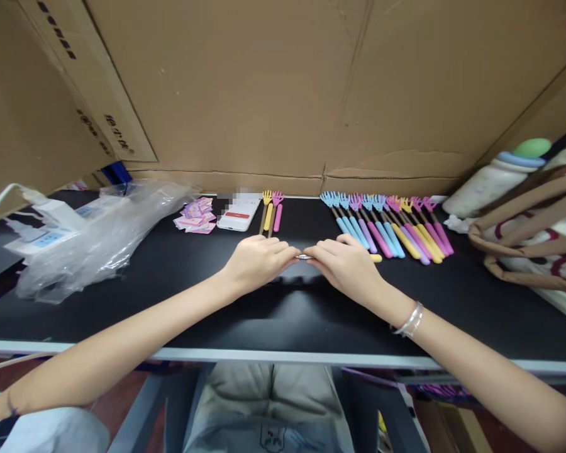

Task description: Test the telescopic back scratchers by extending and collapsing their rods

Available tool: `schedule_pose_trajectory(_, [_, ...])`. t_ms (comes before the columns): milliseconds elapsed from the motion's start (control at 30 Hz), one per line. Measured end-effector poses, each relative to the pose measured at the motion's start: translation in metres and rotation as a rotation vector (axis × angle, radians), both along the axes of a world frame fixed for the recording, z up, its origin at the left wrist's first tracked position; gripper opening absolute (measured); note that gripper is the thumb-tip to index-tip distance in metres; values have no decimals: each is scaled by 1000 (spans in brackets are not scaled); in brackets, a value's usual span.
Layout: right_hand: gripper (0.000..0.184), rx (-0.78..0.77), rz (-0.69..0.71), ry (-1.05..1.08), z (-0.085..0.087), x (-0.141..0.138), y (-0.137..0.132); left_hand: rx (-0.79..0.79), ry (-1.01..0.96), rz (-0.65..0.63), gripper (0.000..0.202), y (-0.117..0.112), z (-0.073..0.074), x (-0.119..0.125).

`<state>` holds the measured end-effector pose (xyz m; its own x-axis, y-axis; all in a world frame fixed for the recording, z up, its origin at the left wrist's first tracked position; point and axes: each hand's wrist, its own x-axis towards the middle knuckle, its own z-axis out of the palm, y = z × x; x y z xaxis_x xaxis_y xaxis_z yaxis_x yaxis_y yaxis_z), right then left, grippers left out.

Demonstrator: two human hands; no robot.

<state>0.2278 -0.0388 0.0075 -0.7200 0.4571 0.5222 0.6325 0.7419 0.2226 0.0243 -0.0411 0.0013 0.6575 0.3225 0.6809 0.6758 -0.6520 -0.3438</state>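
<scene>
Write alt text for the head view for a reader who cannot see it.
A person's left hand and right hand pinch a thin silvery rod over a black tabletop; around them lie multicoloured claw-headed back scratchers, a white phone and crumpled clear plastic.

On the desk (217, 324), beyond the left hand (259, 261): phone (239, 215); farther left, cards (197, 217), then plastic bag (108, 248). Beyond the right hand (349, 261), running rightward: row of back scratchers (393, 240); farther right, bottle (490, 184) and tote bag (538, 242). Between both hands: rod (304, 257).
</scene>
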Motion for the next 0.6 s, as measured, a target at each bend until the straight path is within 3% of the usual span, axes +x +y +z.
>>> schedule_pose_trajectory(300, [21,73,-47,9,6,19,10,-27,43,102,23,3,16,-18])
schedule_pose_trajectory(600, [20,-13,-28,40,-2,18,11,-88,-76,57,21,4,4,-10])
